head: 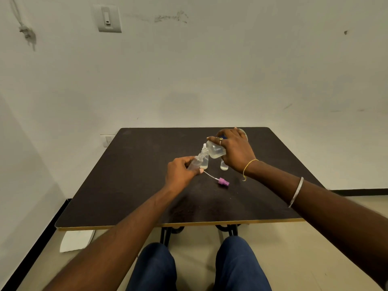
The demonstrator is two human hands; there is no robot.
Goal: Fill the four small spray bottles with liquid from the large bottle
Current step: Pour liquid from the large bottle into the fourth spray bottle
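Observation:
My right hand (235, 150) grips the large clear bottle (215, 151), tipped down to the left so that its neck meets the mouth of a small clear spray bottle (196, 161). My left hand (181, 173) holds that small bottle, tilted, just above the dark table (126, 185). Behind them stand two more small bottles, one (204, 162) under the large bottle's neck and one (224, 165) partly hidden below my right hand. A purple spray cap with its white dip tube (223, 181) lies on the table in front.
The table stands against a white wall, its front edge near my knees. A white sheet of paper (75, 240) lies on the floor at the left below the table edge. A wall socket (108, 140) sits beside the table's far left corner.

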